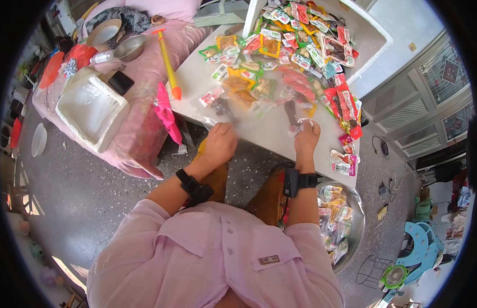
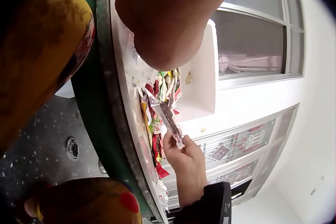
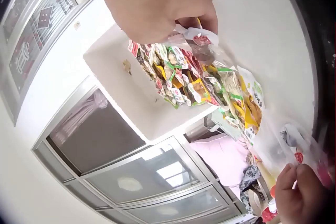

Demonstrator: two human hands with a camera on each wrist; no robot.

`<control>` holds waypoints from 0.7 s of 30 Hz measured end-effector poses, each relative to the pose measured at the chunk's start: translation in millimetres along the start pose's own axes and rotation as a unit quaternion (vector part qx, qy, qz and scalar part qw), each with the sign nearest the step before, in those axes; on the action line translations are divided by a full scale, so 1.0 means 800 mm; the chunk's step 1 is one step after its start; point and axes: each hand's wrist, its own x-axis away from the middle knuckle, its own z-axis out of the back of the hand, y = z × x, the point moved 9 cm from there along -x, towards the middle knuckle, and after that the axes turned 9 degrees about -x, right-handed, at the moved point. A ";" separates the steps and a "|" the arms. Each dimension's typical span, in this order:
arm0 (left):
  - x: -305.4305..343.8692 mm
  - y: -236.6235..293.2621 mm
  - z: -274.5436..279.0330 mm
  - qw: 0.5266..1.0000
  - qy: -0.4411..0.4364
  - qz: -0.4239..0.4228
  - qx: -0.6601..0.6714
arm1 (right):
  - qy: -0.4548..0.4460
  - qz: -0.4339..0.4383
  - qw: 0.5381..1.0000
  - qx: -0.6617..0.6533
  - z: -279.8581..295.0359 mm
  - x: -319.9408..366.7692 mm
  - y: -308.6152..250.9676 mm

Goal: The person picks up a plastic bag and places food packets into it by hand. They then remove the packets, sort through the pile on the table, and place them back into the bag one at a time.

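Observation:
At the table's front edge my left hand (image 1: pixel 221 142) pinches the edge of a clear plastic bag (image 3: pixel 275 145), which spreads over several snack packets in the head view. My right hand (image 1: pixel 307 136) holds a clear snack packet (image 2: pixel 167 116) with a long dark brown piece inside, gripped at one end between thumb and fingers. That packet points away from me, just right of the bag. Beyond both hands, a heap of colourful snack packets (image 1: pixel 300 31) spills out of a white foam box (image 1: pixel 374 38) onto the white table (image 1: pixel 192 84).
A metal basin (image 1: pixel 357 220) of packets stands on the floor by my right side. Red packets (image 1: pixel 346 102) line the table's right side. At left, a pink-covered bed (image 1: pixel 146 133) bears a foam tray (image 1: pixel 89 110), bowls and a phone (image 1: pixel 120 82).

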 end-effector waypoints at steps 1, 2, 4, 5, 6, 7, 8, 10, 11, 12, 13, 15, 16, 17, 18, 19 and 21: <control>-0.001 -0.001 -0.002 1.000 -0.012 0.002 0.007 | -0.030 -0.011 0.999 -0.034 0.001 0.012 -0.008; -0.003 -0.002 -0.002 1.000 -0.017 0.013 0.013 | -0.059 -0.023 0.996 -0.067 0.005 0.024 -0.017; -0.010 -0.002 0.001 0.999 -0.029 0.035 0.025 | -0.069 -0.048 0.992 -0.096 0.009 0.049 -0.030; -0.011 -0.003 0.001 0.998 -0.023 0.045 0.039 | -0.049 -0.062 0.993 -0.092 0.011 0.063 -0.035; -0.013 -0.004 0.001 0.997 -0.019 0.054 0.054 | -0.028 -0.075 0.993 -0.089 0.017 0.075 -0.036; -0.014 -0.005 0.001 0.996 -0.014 0.062 0.068 | -0.026 -0.086 0.992 -0.092 0.024 0.080 -0.029; -0.016 -0.005 0.000 0.994 -0.016 0.069 0.085 | -0.038 -0.104 0.989 -0.101 0.022 0.090 -0.025; -0.019 -0.006 0.000 0.989 -0.018 0.085 0.116 | -0.065 -0.141 0.981 -0.118 0.011 0.115 -0.016; -0.022 -0.005 0.004 0.989 -0.011 0.085 0.118 | -0.159 -0.173 0.961 -0.147 0.010 0.118 -0.003; -0.024 -0.003 0.009 0.989 -0.005 0.084 0.120 | -0.142 -0.177 0.965 -0.132 0.014 0.122 0.003; -0.025 -0.001 0.014 0.989 0.002 0.084 0.123 | -0.124 -0.181 0.968 -0.118 0.016 0.127 0.011; -0.026 0.002 0.017 0.989 -0.004 0.087 0.123 | -0.087 -0.196 0.973 -0.087 0.014 0.134 0.021; -0.026 0.003 0.017 0.988 -0.008 0.088 0.123 | -0.083 -0.204 0.971 -0.088 0.015 0.133 0.026; -0.025 0.004 0.015 0.990 -0.020 0.086 0.112 | -0.079 -0.212 0.970 -0.090 0.018 0.131 0.034; -0.024 0.005 0.014 0.991 -0.033 0.083 0.101 | -0.076 -0.219 0.968 -0.092 0.019 0.128 0.039; -0.022 0.006 0.011 0.992 -0.045 0.081 0.090 | -0.083 -0.220 0.967 -0.100 0.016 0.126 0.042; -0.018 0.007 0.006 0.992 -0.062 0.086 0.066 | -0.096 -0.223 0.963 -0.115 0.008 0.123 0.047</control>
